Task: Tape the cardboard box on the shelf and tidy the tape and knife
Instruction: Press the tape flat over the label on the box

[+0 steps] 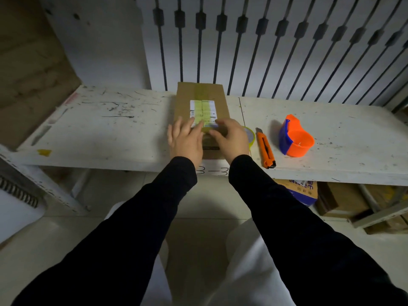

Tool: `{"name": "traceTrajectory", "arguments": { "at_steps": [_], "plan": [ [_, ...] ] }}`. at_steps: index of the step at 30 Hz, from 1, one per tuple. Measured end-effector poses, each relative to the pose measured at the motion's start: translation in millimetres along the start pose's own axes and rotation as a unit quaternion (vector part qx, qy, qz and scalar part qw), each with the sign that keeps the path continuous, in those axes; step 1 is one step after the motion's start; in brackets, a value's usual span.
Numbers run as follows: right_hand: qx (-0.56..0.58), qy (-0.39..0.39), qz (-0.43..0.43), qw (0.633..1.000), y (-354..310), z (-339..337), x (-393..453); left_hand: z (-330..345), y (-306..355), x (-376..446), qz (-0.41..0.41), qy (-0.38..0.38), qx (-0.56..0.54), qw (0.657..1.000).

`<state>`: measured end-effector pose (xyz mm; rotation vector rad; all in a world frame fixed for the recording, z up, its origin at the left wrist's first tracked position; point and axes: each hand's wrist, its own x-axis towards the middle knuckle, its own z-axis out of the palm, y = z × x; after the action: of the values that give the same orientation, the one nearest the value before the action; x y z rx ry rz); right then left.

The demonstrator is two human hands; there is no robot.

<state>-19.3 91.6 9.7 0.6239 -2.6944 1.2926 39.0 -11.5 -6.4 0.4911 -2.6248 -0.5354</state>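
A brown cardboard box [202, 93] lies lengthwise on the white shelf [106, 133], with yellowish tape running down its top over a white label [203, 110]. My left hand [186, 140] rests flat on the box's near left corner, fingers spread. My right hand [230, 138] presses its fingertips on the tape at the box's near end and holds nothing. A tape roll [251, 136] peeks out just behind my right hand, mostly hidden. An orange utility knife [266, 151] lies on the shelf to its right.
An orange and blue tape dispenser [295, 138] stands right of the knife. Black vertical bars [220, 51] line the wall behind the shelf. Cardboard boxes [344, 199] sit on the floor under the shelf at right. The shelf front edge runs just below my wrists.
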Motion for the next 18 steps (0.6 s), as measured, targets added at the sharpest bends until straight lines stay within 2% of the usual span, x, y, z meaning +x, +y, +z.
{"name": "traceTrajectory", "arguments": {
  "at_steps": [7,11,18],
  "plan": [
    [-0.051,-0.015,-0.005,0.999,5.4,12.7,5.8,1.4,-7.4,9.2,-0.012,-0.083,-0.002,0.996],
    [-0.131,-0.016,-0.019,0.991,7.6,16.6,7.5,3.6,-11.8,10.5,-0.010,-0.088,0.001,0.996],
    [-0.165,-0.004,-0.013,0.986,9.8,22.7,9.0,6.6,-19.0,14.9,-0.003,-0.080,-0.009,0.997]
  ]
}}
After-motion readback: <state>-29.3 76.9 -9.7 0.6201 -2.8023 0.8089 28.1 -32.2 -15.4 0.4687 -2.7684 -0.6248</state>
